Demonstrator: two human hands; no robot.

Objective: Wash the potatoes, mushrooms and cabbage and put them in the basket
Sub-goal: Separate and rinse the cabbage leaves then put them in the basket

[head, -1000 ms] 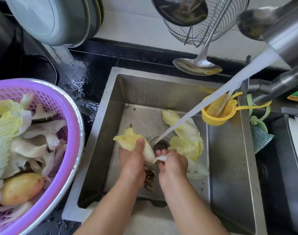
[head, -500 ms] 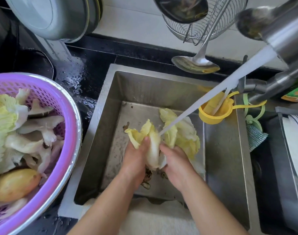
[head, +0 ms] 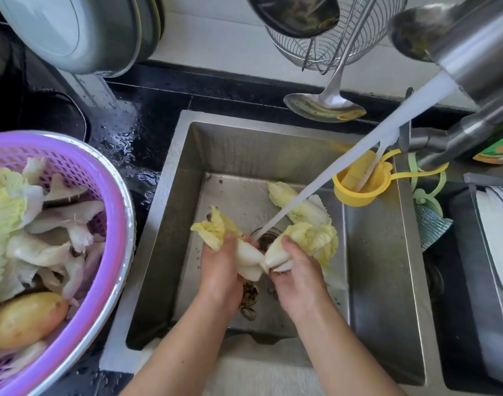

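Both hands grip pale yellow-green cabbage leaves by their white stalks: the left hand (head: pixel 220 270) curls round one leaf (head: pixel 216 232), the right hand (head: pixel 297 270) round another (head: pixel 316 238), over the steel sink's (head: pixel 387 281) drain, under the tap's white stream (head: pixel 344 178). This looks like the cabbage rinse; next comes carrying them left to the purple plastic basket (head: pixel 101 178). One more leaf (head: pixel 298 207) lies behind (one potato (head: pixel 27 318) shows in the basket).

My brushed stainless-steel sink (head: pixel 381 252): matt. Perforated purple plastic basket (head: pixel 101 195): glossy. Black stone countertop (head: pixel 136 130): wet, shiny.
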